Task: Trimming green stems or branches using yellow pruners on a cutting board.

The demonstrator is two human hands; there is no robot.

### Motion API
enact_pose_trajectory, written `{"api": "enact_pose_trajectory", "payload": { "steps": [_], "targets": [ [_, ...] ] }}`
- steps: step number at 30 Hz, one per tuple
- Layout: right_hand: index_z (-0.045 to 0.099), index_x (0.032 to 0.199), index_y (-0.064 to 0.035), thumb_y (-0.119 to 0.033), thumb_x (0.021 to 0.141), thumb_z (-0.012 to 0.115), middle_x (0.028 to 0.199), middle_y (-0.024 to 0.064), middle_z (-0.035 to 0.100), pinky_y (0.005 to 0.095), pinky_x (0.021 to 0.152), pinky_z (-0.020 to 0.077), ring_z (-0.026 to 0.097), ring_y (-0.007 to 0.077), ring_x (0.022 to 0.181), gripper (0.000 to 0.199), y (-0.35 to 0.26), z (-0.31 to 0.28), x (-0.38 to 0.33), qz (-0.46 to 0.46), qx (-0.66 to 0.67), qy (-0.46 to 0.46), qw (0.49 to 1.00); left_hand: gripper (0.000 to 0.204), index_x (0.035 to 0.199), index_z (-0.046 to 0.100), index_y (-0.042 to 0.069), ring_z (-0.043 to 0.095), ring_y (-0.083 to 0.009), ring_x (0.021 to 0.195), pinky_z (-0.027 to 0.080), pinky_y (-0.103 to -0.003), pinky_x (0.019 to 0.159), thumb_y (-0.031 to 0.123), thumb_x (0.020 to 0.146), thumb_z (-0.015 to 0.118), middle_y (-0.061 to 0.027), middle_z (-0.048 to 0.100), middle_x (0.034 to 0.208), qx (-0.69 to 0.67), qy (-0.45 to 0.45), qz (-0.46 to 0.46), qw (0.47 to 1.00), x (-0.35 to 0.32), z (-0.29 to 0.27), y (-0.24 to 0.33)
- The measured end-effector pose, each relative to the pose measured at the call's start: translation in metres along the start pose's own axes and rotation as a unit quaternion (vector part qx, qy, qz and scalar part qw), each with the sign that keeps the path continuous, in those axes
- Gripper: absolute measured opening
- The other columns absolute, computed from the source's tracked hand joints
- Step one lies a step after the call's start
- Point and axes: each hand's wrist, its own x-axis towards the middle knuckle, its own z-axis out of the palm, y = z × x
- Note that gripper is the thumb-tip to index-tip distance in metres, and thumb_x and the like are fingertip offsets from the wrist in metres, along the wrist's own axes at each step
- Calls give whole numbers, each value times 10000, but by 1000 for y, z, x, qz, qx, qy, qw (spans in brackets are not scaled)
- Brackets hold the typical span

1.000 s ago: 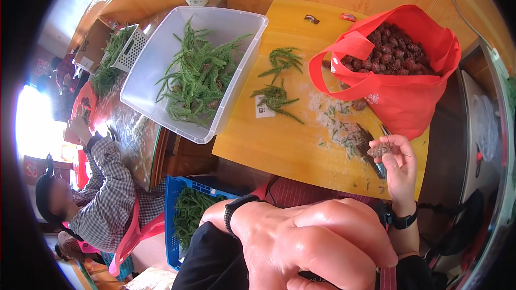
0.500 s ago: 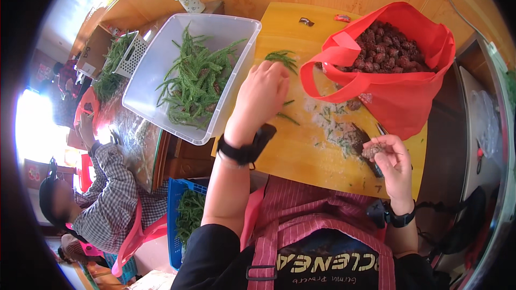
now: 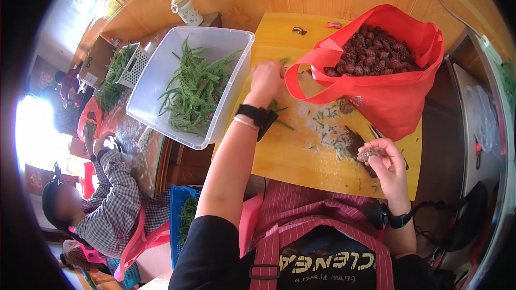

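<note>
My right hand (image 3: 389, 166) pinches a small brownish pine cone (image 3: 367, 154) between thumb and fingers, low over the table's near right part. Across the yellow tabletop (image 3: 301, 161), my left hand (image 3: 267, 81) reaches to the green sprigs, beside the clear bin. Its fingers are curled together and cover most of a sprig (image 3: 284, 61); whatever they grip is hidden. Another cut sprig (image 3: 283, 124) lies just below that hand. Green clippings and whitish crumbs (image 3: 329, 131) are scattered between my hands. A dark elongated object (image 3: 352, 144) lies beside the cone, partly behind my fingers.
A red cloth bag (image 3: 395, 99) full of pine cones stands at the far right. To the left, a translucent bin (image 3: 141, 94) holds green sprigs. A blue crate (image 3: 176, 220) sits below the table's left side. A co-worker in a checked shirt (image 3: 118, 198) sits at the left.
My left hand has moved farther from me, down to the sprig it was hovering near. My right hand keeps the pine cone in nearly the same place. The whole view has shifted slightly.
</note>
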Motion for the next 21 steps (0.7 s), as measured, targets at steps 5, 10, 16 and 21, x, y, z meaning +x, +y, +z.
{"api": "enact_pose_trajectory", "payload": {
  "steps": [5, 10, 16, 21],
  "targets": [
    [465, 1041, -18, -100, 878, 504, 970, 96, 569, 266, 782, 457, 578, 160, 893, 186, 7, -4, 1, 0, 39, 38, 998, 186, 820, 603, 33, 617, -224, 780, 474, -325, 725, 148, 700, 686, -106, 625, 742, -186, 93, 63, 976, -38, -20, 14],
    [444, 1036, -23, -93, 890, 425, 968, 106, 539, 297, 797, 476, 591, 205, 901, 163, 4, 2, 9, 40, 110, 36, 992, 237, 995, 537, 14, 588, -140, 820, 473, -261, 751, -22, 773, 609, -49, 587, 914, -562, 15, 66, 824, -97, -22, 38],
    [463, 1020, 10, -130, 871, 369, 956, 100, 526, 306, 814, 455, 554, 170, 893, 225, 3, 11, 16, 50, 130, 8, 990, 338, 1186, 449, -14, 564, -168, 993, 460, -289, 880, -44, 854, 507, -40, 500, 1057, -760, -128, 3, 637, -138, -23, 63],
    [472, 952, -7, -164, 870, 383, 937, 84, 517, 265, 789, 408, 507, 142, 847, 198, 7, 13, 20, 47, 116, -15, 992, 274, 1162, 460, -4, 597, -224, 962, 477, -341, 878, -5, 889, 469, -86, 537, 1110, -839, -171, -25, 516, -145, -18, 73]
  ]
}}
